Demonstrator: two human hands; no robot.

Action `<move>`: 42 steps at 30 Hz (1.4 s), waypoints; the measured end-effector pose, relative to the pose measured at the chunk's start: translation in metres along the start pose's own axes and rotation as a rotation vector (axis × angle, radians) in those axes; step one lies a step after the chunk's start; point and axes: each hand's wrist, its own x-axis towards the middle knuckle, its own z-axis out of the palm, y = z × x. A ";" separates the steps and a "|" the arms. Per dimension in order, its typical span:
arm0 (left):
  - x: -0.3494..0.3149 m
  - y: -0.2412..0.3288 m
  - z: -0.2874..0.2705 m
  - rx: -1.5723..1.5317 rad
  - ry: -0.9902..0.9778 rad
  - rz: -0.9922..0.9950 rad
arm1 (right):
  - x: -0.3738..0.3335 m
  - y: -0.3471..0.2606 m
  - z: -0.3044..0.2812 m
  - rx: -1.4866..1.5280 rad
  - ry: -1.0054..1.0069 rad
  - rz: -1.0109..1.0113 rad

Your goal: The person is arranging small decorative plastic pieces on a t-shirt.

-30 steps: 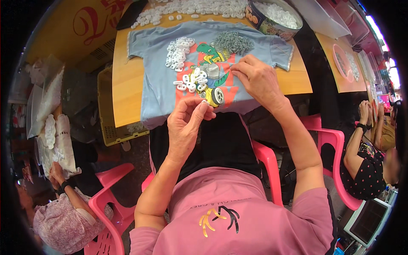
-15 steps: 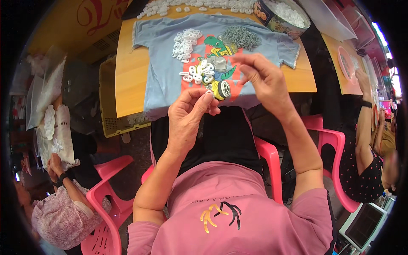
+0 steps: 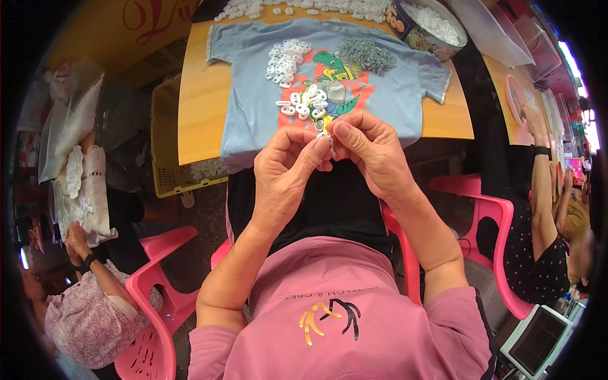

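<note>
"Where's the white piece [image 3: 325, 137]?"

"Pinched in the left hand [image 3: 286, 155]; the right hand [image 3: 369, 149], fingertips close together, works just beside (anything held, I cannot tell). From there, white links [image 3: 304, 102] lie at eleven o'clock, grey bits [image 3: 368, 56] at one."

We see a grey-blue T-shirt [image 3: 247, 120] printed with coral-orange blocks, a green dinosaur [image 3: 327, 60] and touches of yellow. The oval two-holed pieces [image 3: 287, 62] are white, as is the small pinched piece [image 3: 325, 135]; the heap of tiny parts [image 3: 367, 56] is grey-green. We note a honey-yellow tabletop [image 3: 197, 107], a yellow crate [image 3: 168, 174], bright pink armchairs [image 3: 506, 253], a dusty-pink top [image 3: 354, 272] bearing a gold-and-black motif [image 3: 328, 320], a pink-dotted black garment [image 3: 532, 266] and a leafy mauve-and-white one [image 3: 95, 316].
</note>
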 end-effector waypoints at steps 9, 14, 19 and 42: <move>-0.001 0.001 -0.001 0.041 -0.008 0.039 | -0.002 0.001 0.007 -0.018 -0.013 -0.051; -0.001 0.001 -0.001 0.031 -0.003 0.049 | -0.001 0.005 0.006 0.013 0.013 -0.040; -0.001 0.002 0.001 0.049 0.015 0.045 | -0.001 0.005 0.008 -0.026 0.029 -0.057; 0.009 -0.007 -0.014 0.108 -0.003 -0.016 | 0.005 0.016 0.011 -0.188 0.074 -0.095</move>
